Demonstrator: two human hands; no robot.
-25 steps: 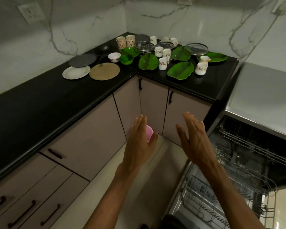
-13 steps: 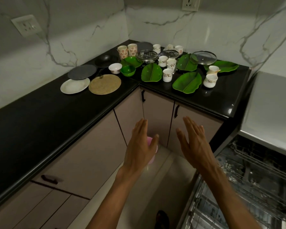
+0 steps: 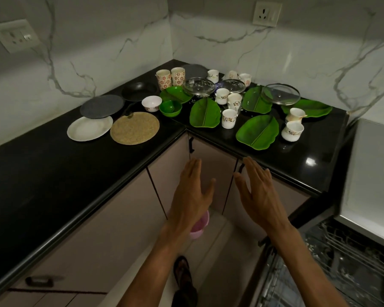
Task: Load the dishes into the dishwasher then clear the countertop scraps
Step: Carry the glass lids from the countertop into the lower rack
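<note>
Both hands empty, fingers straight: left hand (image 3: pixel 192 196), right hand (image 3: pixel 256 193) held in front of countertop (image 3: pixel 53 173); dishes clustered in its corner, dishwasher rack (image 3: pixel 341 262) open lower right

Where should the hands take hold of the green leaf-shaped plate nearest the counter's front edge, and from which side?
Judging by its pose, take the green leaf-shaped plate by its raised near rim, coming from the counter's front edge. It lies flat and shallow, with cups close behind it, and both the right hand and left hand are open and free.
</note>
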